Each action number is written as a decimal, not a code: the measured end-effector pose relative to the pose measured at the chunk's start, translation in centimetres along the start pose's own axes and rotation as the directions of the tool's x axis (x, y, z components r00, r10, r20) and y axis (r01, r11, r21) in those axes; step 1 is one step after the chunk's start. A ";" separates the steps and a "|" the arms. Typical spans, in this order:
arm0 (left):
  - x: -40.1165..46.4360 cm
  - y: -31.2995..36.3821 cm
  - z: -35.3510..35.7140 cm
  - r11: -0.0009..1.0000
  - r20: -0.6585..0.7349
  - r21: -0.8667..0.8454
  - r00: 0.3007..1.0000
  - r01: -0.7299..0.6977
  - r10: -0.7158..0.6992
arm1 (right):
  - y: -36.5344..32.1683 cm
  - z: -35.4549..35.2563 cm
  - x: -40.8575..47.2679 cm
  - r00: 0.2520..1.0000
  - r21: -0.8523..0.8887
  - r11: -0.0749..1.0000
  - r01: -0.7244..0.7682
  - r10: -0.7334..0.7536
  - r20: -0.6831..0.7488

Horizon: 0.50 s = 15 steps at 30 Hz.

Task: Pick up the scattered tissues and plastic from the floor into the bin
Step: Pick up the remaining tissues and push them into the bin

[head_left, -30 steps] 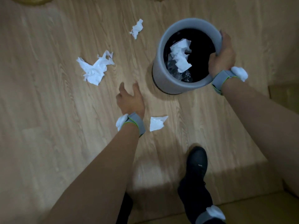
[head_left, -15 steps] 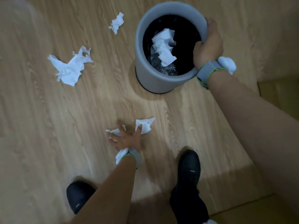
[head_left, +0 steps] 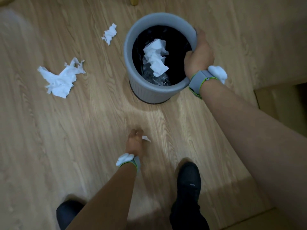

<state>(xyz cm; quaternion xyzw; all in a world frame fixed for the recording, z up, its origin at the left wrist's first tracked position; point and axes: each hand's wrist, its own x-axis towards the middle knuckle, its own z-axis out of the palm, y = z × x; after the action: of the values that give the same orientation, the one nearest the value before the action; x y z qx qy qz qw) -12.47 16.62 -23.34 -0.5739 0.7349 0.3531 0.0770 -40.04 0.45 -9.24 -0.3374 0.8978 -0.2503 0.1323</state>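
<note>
A grey bin (head_left: 149,90) with a black liner stands on the wood floor, holding a crumpled tissue (head_left: 156,58) and clear plastic (head_left: 159,78). My right hand (head_left: 198,57) grips the bin's right rim. My left hand (head_left: 135,141) is low over the floor in front of the bin, fingers closed around a small white tissue (head_left: 146,138) whose tip pokes out to the right. A large crumpled tissue (head_left: 61,78) lies on the floor to the left. A smaller tissue (head_left: 110,35) lies beside the bin's upper left.
My two black shoes (head_left: 189,185) (head_left: 69,211) stand on the floor at the bottom. A darker step or ledge (head_left: 282,97) runs along the right side. A yellow object's foot (head_left: 134,1) shows at the top edge.
My left hand dropped from beside the bin to the floor tissues in front of me and closed on them. The right hand stayed on the bin's rim.
</note>
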 end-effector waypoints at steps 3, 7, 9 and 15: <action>-0.3 0.4 -3.4 0.865 -0.158 -0.462 0.942 0.194 -0.295 | -0.7 -0.2 -0.6 0.999 -0.039 0.999 0.017 -0.015 0.042; 0.9 1.5 -12.8 0.728 -0.352 -0.662 0.783 0.179 -0.513 | -3.0 -0.5 -2.3 0.994 -0.030 0.999 0.040 -0.036 0.103; 1.8 2.6 -17.3 0.727 -0.450 -0.682 0.738 0.080 -0.503 | -3.5 -0.5 -3.4 0.987 -0.048 0.996 0.074 -0.066 0.149; 4.5 8.4 -29.0 0.766 -0.644 -0.615 0.680 -0.189 -0.350 | -4.2 -1.1 -4.7 0.968 -0.083 0.992 0.093 -0.070 0.243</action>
<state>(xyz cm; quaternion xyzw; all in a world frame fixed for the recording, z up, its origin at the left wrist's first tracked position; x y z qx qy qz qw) -12.99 -3.76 -0.67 -0.6899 0.5094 0.3181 -0.4042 -34.72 1.29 -5.70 -0.4076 0.8713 -0.1708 0.2132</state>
